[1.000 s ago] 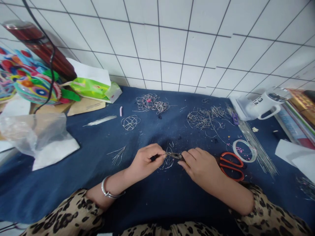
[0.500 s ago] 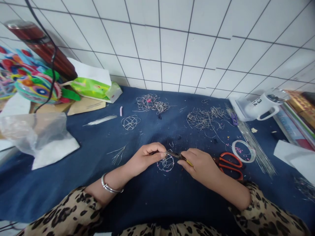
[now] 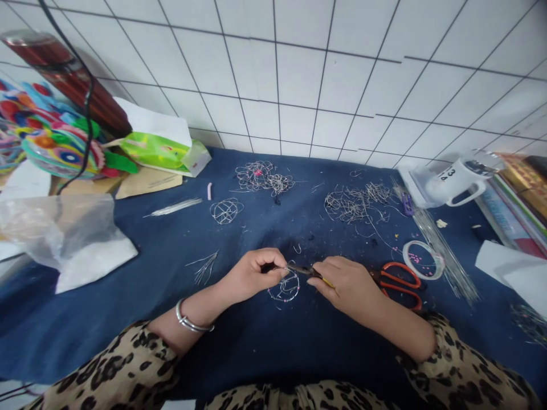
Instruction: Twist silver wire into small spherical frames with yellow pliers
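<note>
Left hand [image 3: 258, 276]: thumb and forefinger pressed together, pinching the far edge of a beaded wire ring [image 3: 285, 299]. Right hand [image 3: 344, 282]: fingers curled round the handles of a pair of pliers [image 3: 306, 270], a yellow grip showing below the thumb. Pliers point left; tips at the left fingertips. Whether the jaws bite on wire cannot be made out.

Ring position: near middle of the desk [image 3: 252, 353], which is covered in dark blue cloth; it lies between the two hands, just below the plier tips. Pink beads visible along its near side.

Left of the left hand: a small fan of short wires [image 3: 206, 267]. Farther off, a round wire frame [image 3: 226, 211], with a pale lilac stick [image 3: 209, 191] beside it and a sheaf of thin straight strands [image 3: 176, 207] to its left.

Far side: two wire tangles, one at centre [image 3: 265, 177], one to the right [image 3: 356, 203].

Right of the right hand: orange-handled scissors [image 3: 400, 281], then a round dish [image 3: 441, 263] with pink beads, near a long bundle of straight wires [image 3: 447, 256]. White mug [image 3: 457, 182] at far right.
</note>
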The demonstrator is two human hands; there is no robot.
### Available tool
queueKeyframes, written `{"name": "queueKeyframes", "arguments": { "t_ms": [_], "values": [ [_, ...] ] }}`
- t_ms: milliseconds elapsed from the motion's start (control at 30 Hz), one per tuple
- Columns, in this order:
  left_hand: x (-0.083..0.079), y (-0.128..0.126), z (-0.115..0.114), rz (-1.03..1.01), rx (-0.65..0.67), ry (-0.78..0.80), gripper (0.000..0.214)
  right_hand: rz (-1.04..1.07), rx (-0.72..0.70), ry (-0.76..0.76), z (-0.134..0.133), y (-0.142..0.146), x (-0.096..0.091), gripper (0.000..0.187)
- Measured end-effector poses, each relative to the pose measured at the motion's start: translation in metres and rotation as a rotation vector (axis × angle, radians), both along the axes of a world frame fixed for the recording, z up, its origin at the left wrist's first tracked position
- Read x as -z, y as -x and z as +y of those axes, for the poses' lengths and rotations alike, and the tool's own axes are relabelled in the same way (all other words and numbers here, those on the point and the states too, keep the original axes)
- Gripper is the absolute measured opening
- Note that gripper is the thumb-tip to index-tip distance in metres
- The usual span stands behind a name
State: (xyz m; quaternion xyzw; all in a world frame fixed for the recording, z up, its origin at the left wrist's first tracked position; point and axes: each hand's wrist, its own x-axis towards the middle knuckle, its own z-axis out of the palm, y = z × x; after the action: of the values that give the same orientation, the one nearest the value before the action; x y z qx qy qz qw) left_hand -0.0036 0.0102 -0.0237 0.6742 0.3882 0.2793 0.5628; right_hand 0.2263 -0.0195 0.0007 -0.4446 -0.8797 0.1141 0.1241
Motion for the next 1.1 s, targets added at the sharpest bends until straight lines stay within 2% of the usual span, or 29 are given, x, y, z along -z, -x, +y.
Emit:
{"name": "queueKeyframes", "arguments": {
  "t_ms": [400, 700, 1100],
  "values": [
    [-0.001, -0.002, -0.001, 0.035, -0.005, 0.014, 0.010, 0.043, 0.006, 0.015, 0.000, 0.002, 0.009, 0.025],
    [0.000, 0.000, -0.002, 0.006, -0.016, -0.068, 0.014, 0.008, 0.022, 0.078, -0.001, 0.003, 0.002, 0.028],
    [-0.002, -0.001, -0.002, -0.062, -0.057, -0.068, 0.013, 0.027, 0.022, -0.009, 0.001, 0.002, -0.001, 0.027]
  ]
}}
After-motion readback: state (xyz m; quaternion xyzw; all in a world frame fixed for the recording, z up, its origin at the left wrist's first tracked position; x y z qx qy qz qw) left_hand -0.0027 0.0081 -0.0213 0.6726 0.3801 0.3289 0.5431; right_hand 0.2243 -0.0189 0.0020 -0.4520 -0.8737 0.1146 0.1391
